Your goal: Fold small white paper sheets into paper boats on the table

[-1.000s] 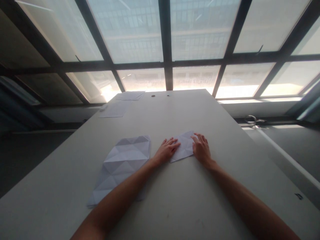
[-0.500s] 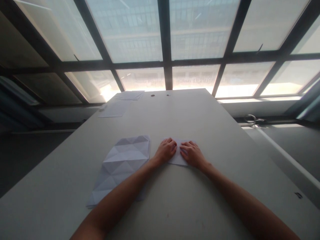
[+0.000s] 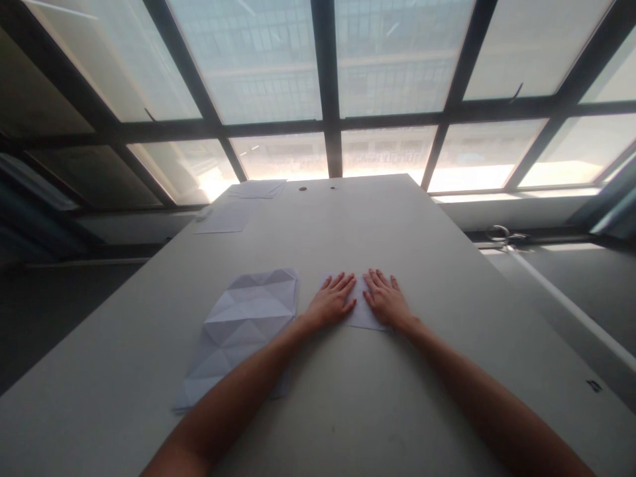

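A small piece of white paper [image 3: 365, 318] lies flat on the white table [image 3: 348, 238], partly covered by both hands. My left hand [image 3: 332, 298] rests palm down on its left side, fingers stretched and slightly apart. On its right side my right hand [image 3: 385, 298] lies flat with fingers spread. A narrow strip of the paper shows between the two hands. Left of them is a larger creased white paper [image 3: 253, 308] with zigzag folds; my left forearm hides its lower right part.
Several loose white sheets [image 3: 226, 217] lie at the far left of the table. Two small round holes [image 3: 303, 189] show near its far edge. Large windows [image 3: 278, 66] rise behind. Beyond the right edge stands a white bar with a metal ring [image 3: 498, 232].
Both hands have gone from curled fingers on the small paper to flat, stretched fingers. My right hand has shifted slightly right. The creased paper has stayed in place.
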### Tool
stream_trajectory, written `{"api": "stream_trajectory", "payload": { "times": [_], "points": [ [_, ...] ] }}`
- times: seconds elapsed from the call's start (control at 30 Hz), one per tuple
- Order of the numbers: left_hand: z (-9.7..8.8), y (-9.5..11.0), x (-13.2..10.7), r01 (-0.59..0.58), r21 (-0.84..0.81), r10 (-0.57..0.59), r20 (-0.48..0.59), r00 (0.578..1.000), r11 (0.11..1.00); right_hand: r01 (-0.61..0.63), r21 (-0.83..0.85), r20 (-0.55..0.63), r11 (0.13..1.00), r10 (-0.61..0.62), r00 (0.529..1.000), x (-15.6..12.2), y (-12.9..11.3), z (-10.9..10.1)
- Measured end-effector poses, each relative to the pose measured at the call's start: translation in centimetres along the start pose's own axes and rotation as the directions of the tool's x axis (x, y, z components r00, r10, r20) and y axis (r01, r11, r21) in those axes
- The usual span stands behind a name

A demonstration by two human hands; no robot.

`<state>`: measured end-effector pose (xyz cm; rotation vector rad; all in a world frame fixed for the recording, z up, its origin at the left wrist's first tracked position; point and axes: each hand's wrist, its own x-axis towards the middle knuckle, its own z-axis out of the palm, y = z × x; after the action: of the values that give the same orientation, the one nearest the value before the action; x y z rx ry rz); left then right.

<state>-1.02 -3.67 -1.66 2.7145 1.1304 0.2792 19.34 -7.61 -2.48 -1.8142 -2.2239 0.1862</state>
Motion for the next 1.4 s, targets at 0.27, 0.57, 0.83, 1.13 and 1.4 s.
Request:
{"api": "stream_trajectory", "payload": {
  "times": [0.27, 0.57, 0.83, 1.13, 1.4],
  "points": [
    [-0.2, 0.7, -0.6, 0.003, 0.013, -0.002, -0.037, 0.999, 1.000, -0.225, -0.017, -0.147, 0.974, 0.220, 0.964, 0.8, 3.1, -0.5],
    [-0.2, 0.7, -0.4, -0.007, 0.004, 0.006, 0.035, 0.999, 1.000, -0.068, 0.231, -0.291, 0.971, 0.136, 0.947, 0.7, 3.1, -0.8],
    [0.2, 0.5, -0.3, 0.028, 0.091, -0.030, 0.027, 0.999, 0.995, 0.173, 0.404, -0.469, 0.898, 0.041, 0.882, 0.6, 2.4, -0.8],
    [0.2, 0.5, -0.2, 0.052, 0.120, -0.057, 0.033, 0.998, 0.991, 0.283, 0.414, -0.211, 0.865, -0.212, 0.954, -0.1, 1.3, -1.6],
    [-0.7, 0.8, -0.2, 0.063, 0.138, -0.057, -0.042, 0.997, 0.988, 0.251, 0.375, -0.138, 0.893, -0.214, 0.967, -0.1, 1.1, -1.5]
  ]
}}
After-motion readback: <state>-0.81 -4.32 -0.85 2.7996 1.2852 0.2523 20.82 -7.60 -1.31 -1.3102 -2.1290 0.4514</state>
